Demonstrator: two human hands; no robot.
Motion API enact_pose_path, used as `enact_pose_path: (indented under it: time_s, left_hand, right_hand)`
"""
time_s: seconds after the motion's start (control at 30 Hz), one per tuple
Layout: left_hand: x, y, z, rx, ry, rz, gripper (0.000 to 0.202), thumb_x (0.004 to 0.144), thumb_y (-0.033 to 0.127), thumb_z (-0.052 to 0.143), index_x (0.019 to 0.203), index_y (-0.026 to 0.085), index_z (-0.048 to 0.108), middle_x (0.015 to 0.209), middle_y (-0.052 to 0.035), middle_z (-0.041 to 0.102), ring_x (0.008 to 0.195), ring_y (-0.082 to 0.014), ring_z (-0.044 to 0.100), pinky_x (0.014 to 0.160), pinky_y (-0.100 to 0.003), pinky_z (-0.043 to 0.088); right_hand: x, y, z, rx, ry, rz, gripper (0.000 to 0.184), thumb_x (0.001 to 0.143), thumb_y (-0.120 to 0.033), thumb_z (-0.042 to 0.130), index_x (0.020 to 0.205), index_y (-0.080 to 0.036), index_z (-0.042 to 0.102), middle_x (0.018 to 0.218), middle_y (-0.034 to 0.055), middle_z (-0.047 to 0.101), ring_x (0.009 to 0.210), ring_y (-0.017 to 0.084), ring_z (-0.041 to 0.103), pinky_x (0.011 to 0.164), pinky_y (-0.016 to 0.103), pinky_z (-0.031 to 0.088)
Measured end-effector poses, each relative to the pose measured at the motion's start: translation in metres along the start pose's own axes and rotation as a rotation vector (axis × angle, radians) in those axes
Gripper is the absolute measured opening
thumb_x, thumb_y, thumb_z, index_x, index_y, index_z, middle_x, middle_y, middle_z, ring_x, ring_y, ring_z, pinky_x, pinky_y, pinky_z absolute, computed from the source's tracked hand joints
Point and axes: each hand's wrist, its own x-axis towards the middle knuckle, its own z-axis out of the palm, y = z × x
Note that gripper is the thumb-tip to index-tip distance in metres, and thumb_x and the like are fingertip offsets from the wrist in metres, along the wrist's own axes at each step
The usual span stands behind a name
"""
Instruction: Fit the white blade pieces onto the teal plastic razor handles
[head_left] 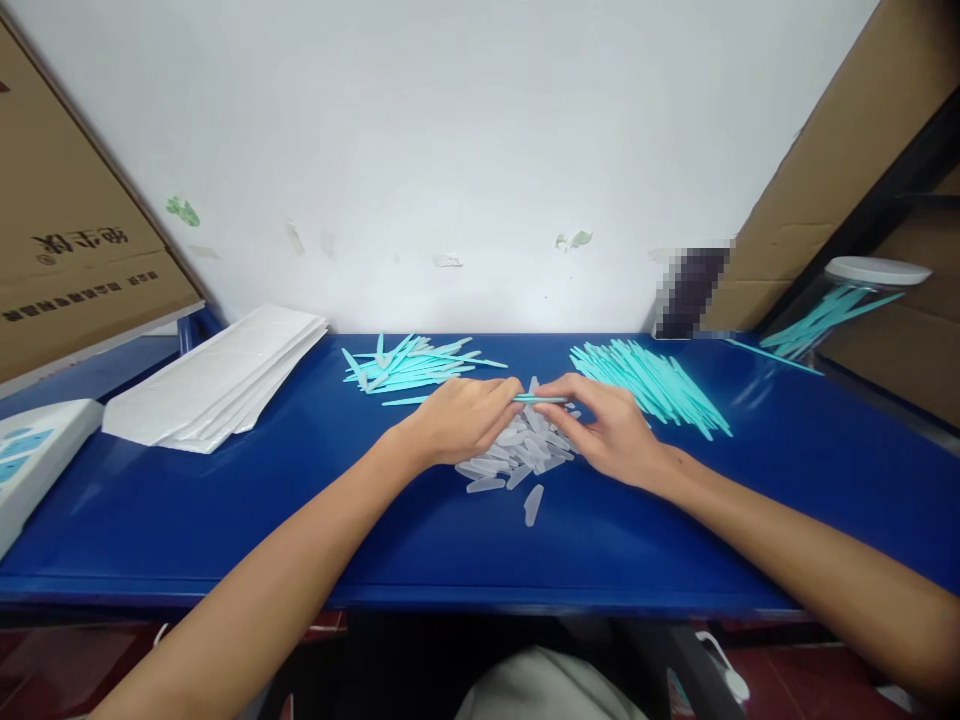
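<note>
My left hand (469,415) is closed around the left part of a slim turquoise eyebrow razor (540,399), its fingers hiding that end. My right hand (611,425) pinches the same razor between thumb and fingertips from the right. Between and below both hands lies a loose heap of translucent blade caps (529,450), with one cap (533,505) apart at the front. Left of the heap, a criss-cross pile of razors (409,365), some with pale capped ends, lies behind my left hand. A denser bundle of turquoise razors (652,385) sits behind my right hand.
White plastic bags (225,375) are stacked on the blue table (300,560) at left, beside a white device (37,460). Cardboard (82,220) stands at far left. A white-lidded clear jar (832,310) with turquoise sticks and a dark pixelated object (691,292) stand at right.
</note>
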Motion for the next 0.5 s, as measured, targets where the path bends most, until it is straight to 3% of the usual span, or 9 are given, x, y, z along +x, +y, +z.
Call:
enact_pose_path:
  time_s: [0.17, 0.3, 0.5]
  left_hand:
    - [-0.001, -0.008, 0.004, -0.037, 0.025, 0.071, 0.036, 0.108, 0.035, 0.022, 0.098, 0.016, 0.051, 0.082, -0.0054, 0.064, 0.064, -0.0173, 0.057, 0.055, -0.028, 0.033]
    - [0.001, -0.01, 0.006, -0.004, 0.04, 0.068, 0.031, 0.108, 0.03, 0.025, 0.094, 0.017, 0.05, 0.079, -0.0041, 0.064, 0.06, -0.0159, 0.055, 0.052, -0.028, 0.027]
    - [0.004, -0.014, 0.006, 0.025, 0.034, 0.054, 0.024, 0.106, 0.026, 0.033, 0.091, 0.017, 0.049, 0.075, -0.0025, 0.065, 0.057, -0.0157, 0.054, 0.05, -0.029, 0.023]
  right_hand:
    - [-0.001, 0.004, -0.001, -0.028, 0.0, -0.022, 0.016, 0.1, -0.029, 0.053, 0.108, -0.02, 0.064, 0.092, 0.0072, 0.073, 0.076, 0.018, 0.067, 0.064, 0.03, 0.051]
    - [-0.001, 0.007, -0.002, -0.024, 0.008, -0.026, 0.015, 0.1, -0.027, 0.053, 0.106, -0.019, 0.064, 0.089, 0.0061, 0.073, 0.064, 0.014, 0.064, 0.056, 0.028, 0.047]
    - [0.004, 0.007, -0.007, -0.002, -0.028, 0.01, 0.015, 0.1, -0.027, 0.054, 0.107, -0.019, 0.064, 0.088, 0.0045, 0.074, 0.065, 0.013, 0.065, 0.054, 0.025, 0.047]
